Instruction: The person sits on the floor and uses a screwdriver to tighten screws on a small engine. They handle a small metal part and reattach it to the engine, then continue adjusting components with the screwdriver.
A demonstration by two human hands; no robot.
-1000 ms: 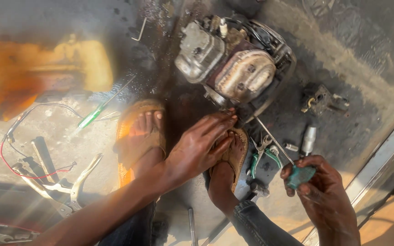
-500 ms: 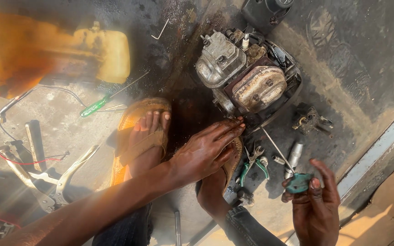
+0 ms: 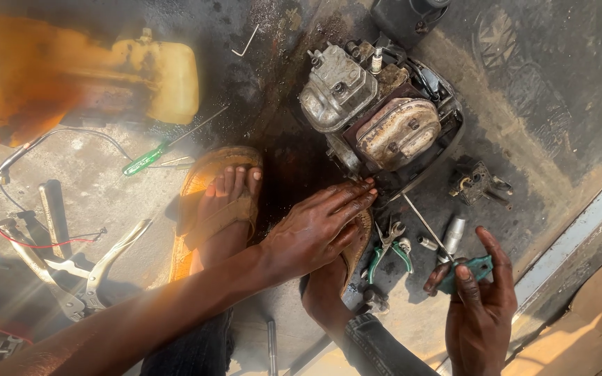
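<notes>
A small greasy engine [image 3: 377, 118] with a rusty muffler sits on the oily concrete floor. My left hand [image 3: 318, 230] lies flat with fingers spread, its fingertips touching the engine's lower edge. It rests over my sandalled right foot. My right hand [image 3: 478, 306] grips a screwdriver [image 3: 447, 247] by its teal handle. The thin shaft slants up toward the engine's base.
Green-handled pliers [image 3: 388, 251] and a metal socket [image 3: 452, 233] lie between the hands. A carburettor part [image 3: 478, 181] sits right of the engine. My other sandalled foot [image 3: 221, 205], a green screwdriver [image 3: 151, 159], locking pliers [image 3: 88, 275], red wire and a yellow tank [image 3: 154, 80] are to the left.
The view has shifted, so the engine sits farther right and higher. My right hand has drawn down and back with the screwdriver. The left hand stays against the engine's edge.
</notes>
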